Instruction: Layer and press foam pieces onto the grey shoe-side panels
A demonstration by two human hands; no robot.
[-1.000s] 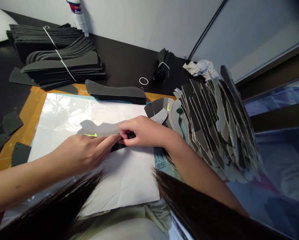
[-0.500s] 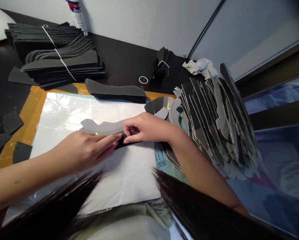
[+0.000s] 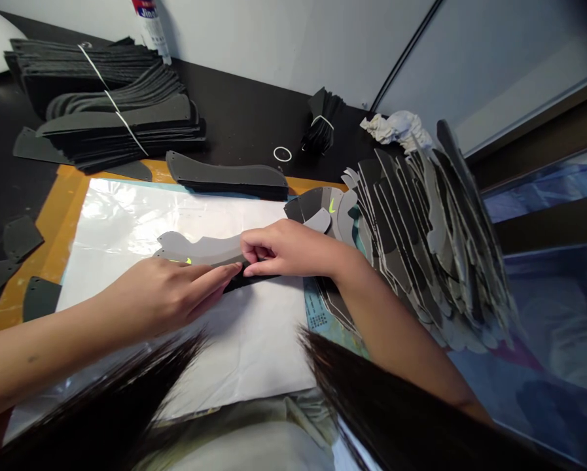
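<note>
The right hand (image 3: 288, 248) was pinching the end of a gray panel (image 3: 199, 248), which lay on a white sheet (image 3: 254, 340) at 9 o'clock from that hand, above a dark strip (image 3: 237, 282). The left hand (image 3: 160, 294) was open, its fingers extended along the panel's lower edge (contact not clearly resolved). Risk: a slipped pinch could misalign the panel on the strip. A knock from the right forearm could topple the loose stack (image 3: 421, 229) at 3 o'clock.
</note>
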